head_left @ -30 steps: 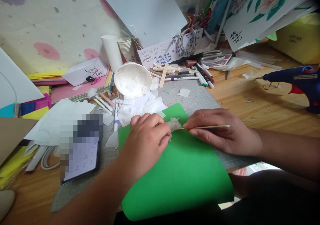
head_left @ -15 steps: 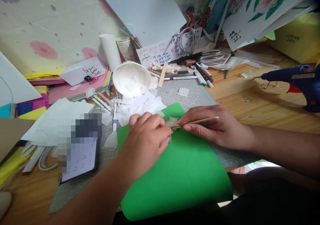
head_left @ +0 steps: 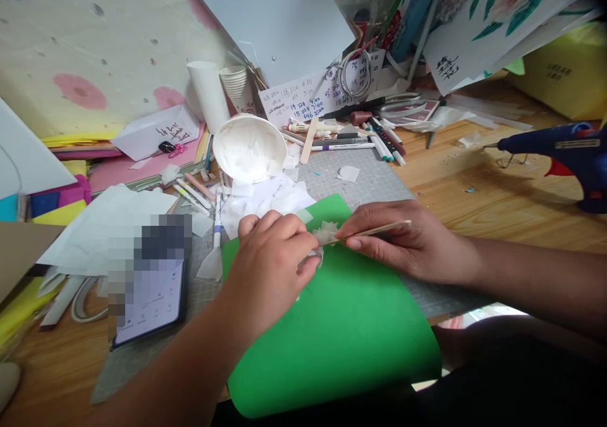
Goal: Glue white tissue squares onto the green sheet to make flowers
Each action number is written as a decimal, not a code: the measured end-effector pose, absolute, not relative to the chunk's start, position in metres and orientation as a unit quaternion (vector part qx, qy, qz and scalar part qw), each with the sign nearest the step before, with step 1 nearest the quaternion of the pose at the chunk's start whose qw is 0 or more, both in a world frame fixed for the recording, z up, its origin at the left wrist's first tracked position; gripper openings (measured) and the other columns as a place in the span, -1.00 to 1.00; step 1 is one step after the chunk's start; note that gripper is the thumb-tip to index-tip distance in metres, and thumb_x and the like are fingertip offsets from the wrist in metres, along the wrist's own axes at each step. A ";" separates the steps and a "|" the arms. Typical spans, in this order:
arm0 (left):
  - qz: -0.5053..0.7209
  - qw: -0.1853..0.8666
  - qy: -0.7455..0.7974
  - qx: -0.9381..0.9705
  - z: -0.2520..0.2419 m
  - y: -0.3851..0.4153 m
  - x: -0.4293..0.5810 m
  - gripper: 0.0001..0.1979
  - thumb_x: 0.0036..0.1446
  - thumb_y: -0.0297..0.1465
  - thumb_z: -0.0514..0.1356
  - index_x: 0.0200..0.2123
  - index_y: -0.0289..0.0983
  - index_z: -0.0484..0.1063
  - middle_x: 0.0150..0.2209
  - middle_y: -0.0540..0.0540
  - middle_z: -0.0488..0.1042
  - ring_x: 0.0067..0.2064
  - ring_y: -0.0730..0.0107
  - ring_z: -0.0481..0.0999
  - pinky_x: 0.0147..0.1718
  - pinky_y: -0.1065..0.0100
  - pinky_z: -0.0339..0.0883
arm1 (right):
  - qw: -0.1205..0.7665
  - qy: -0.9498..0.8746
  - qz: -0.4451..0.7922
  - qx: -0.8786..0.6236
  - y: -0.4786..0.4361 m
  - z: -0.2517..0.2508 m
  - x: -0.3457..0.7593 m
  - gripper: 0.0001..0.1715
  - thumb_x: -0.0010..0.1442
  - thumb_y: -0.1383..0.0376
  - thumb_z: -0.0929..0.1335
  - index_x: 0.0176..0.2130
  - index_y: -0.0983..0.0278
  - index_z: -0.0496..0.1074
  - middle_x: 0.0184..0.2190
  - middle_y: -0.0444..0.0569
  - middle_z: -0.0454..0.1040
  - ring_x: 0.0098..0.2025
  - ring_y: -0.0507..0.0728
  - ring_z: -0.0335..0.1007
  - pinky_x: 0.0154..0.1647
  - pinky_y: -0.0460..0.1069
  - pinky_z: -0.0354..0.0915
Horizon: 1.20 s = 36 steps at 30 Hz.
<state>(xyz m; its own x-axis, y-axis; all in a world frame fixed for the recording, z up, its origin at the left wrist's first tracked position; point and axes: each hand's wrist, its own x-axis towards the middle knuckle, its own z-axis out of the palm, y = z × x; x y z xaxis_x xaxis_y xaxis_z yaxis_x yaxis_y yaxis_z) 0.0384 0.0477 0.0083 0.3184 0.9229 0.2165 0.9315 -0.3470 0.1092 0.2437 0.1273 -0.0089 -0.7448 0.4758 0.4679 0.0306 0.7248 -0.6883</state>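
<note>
A green sheet of paper (head_left: 332, 338) lies at the near side of the desk, its lower edge curling over. Above it my right hand (head_left: 408, 240) pinches a flat wooden craft stick (head_left: 379, 230), whose tip meets a crumpled bit of whitish tissue paper (head_left: 326, 231). My left hand (head_left: 277, 262) is closed just left of that tip, thumb and forefinger pinched on a scrap of the tissue paper. Part of the scrap shows below the forefinger; the rest is hidden by the fingers.
Behind the hands, a white paper bowl (head_left: 250, 152) holds white stuff, with torn tissue scraps (head_left: 265, 202) before it. Pens (head_left: 341, 147) lie on the grey cutting mat (head_left: 365, 183). A phone (head_left: 152, 300) is at left, a blue glue gun (head_left: 554, 152) at right.
My left thumb and forefinger have drawn slightly left, away from the stick's tip, uncovering more tissue paper. My right hand and the craft stick have barely moved.
</note>
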 end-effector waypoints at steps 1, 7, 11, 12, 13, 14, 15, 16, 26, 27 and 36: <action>-0.118 0.016 -0.573 -0.811 0.009 0.048 0.038 -0.94 0.09 -0.41 0.23 -0.44 -0.17 0.46 -0.37 0.03 0.44 -0.24 0.30 0.32 -0.24 0.19 -0.04 | 0.327 -0.869 0.343 -0.142 0.127 -0.009 0.243 -0.87 0.23 0.35 0.32 -0.24 0.31 0.47 -0.31 0.00 0.58 -0.29 0.04 0.50 -0.25 -0.07 0.39; -0.112 -0.001 -0.578 -0.809 0.008 0.048 0.037 -0.94 0.10 -0.40 0.22 -0.41 -0.14 0.49 -0.34 0.03 0.46 -0.22 0.30 0.33 -0.24 0.17 -0.05 | 0.323 -0.862 0.341 -0.193 0.127 -0.003 0.247 -0.89 0.23 0.34 0.31 -0.25 0.28 0.46 -0.37 -0.03 0.56 -0.36 0.03 0.48 -0.35 -0.09 0.36; -0.114 -0.002 -0.582 -0.805 0.007 0.048 0.037 -0.94 0.10 -0.39 0.23 -0.40 -0.13 0.50 -0.33 0.03 0.47 -0.22 0.30 0.34 -0.24 0.17 -0.05 | 0.317 -0.852 0.350 -0.225 0.131 -0.003 0.249 -0.88 0.22 0.30 0.32 -0.29 0.28 0.46 -0.41 -0.06 0.55 -0.38 0.03 0.46 -0.37 -0.09 0.35; -0.114 -0.002 -0.583 -0.805 0.007 0.048 0.037 -0.94 0.10 -0.39 0.23 -0.40 -0.13 0.51 -0.33 0.03 0.48 -0.22 0.31 0.34 -0.24 0.18 -0.06 | 0.318 -0.846 0.360 -0.230 0.132 -0.003 0.249 -0.87 0.22 0.30 0.32 -0.30 0.28 0.46 -0.42 -0.07 0.55 -0.39 0.03 0.46 -0.38 -0.10 0.35; -0.116 -0.003 -0.583 -0.804 0.007 0.047 0.037 -0.94 0.10 -0.39 0.23 -0.40 -0.13 0.51 -0.33 0.03 0.48 -0.22 0.31 0.34 -0.24 0.18 -0.06 | 0.319 -0.840 0.370 -0.235 0.133 -0.004 0.249 -0.86 0.22 0.30 0.32 -0.31 0.29 0.47 -0.42 -0.07 0.55 -0.39 0.03 0.46 -0.39 -0.11 0.35; -0.117 -0.005 -0.584 -0.803 0.007 0.047 0.037 -0.94 0.10 -0.39 0.23 -0.40 -0.13 0.51 -0.33 0.03 0.48 -0.22 0.31 0.34 -0.24 0.18 -0.06 | 0.323 -0.834 0.380 -0.236 0.133 -0.004 0.248 -0.86 0.22 0.30 0.32 -0.32 0.29 0.48 -0.40 -0.07 0.55 -0.39 0.02 0.47 -0.39 -0.11 0.35; -0.119 -0.007 -0.585 -0.802 0.008 0.047 0.037 -0.94 0.10 -0.39 0.23 -0.40 -0.13 0.51 -0.33 0.03 0.48 -0.22 0.31 0.34 -0.24 0.18 -0.06 | 0.328 -0.828 0.388 -0.236 0.133 -0.004 0.248 -0.85 0.21 0.30 0.33 -0.35 0.29 0.49 -0.39 -0.06 0.55 -0.38 0.02 0.47 -0.38 -0.12 0.36; -0.120 -0.010 -0.585 -0.802 0.008 0.047 0.037 -0.94 0.09 -0.39 0.23 -0.40 -0.13 0.51 -0.32 0.03 0.48 -0.22 0.31 0.34 -0.24 0.18 -0.06 | 0.338 -0.822 0.394 -0.237 0.133 -0.003 0.248 -0.84 0.21 0.30 0.34 -0.36 0.29 0.49 -0.37 -0.06 0.56 -0.37 0.01 0.48 -0.36 -0.13 0.36; -0.121 -0.047 -0.598 -0.791 0.012 0.050 0.033 -0.96 0.02 -0.40 0.29 -0.41 -0.12 0.52 -0.34 0.05 0.50 -0.22 0.30 0.36 -0.23 0.19 -0.06 | 0.337 -0.839 0.386 -0.181 0.127 -0.002 0.240 -0.89 0.21 0.35 0.33 -0.28 0.32 0.47 -0.41 -0.05 0.54 -0.39 -0.01 0.46 -0.37 -0.13 0.35; -0.121 -0.046 -0.599 -0.791 0.012 0.050 0.033 -0.96 0.02 -0.40 0.29 -0.41 -0.12 0.52 -0.33 0.05 0.50 -0.21 0.30 0.36 -0.23 0.19 -0.06 | 0.336 -0.842 0.382 -0.179 0.127 -0.003 0.239 -0.88 0.21 0.35 0.32 -0.27 0.32 0.47 -0.40 -0.05 0.54 -0.39 0.00 0.46 -0.36 -0.13 0.36; -0.137 -0.087 -0.610 -0.776 0.018 0.049 0.028 -0.94 0.01 -0.44 0.27 -0.43 -0.15 0.49 -0.33 0.06 0.49 -0.20 0.30 0.40 -0.20 0.19 -0.02 | 0.330 -0.848 0.383 -0.157 0.127 -0.007 0.235 -0.87 0.22 0.37 0.32 -0.25 0.33 0.47 -0.36 0.00 0.56 -0.34 0.01 0.48 -0.31 -0.11 0.37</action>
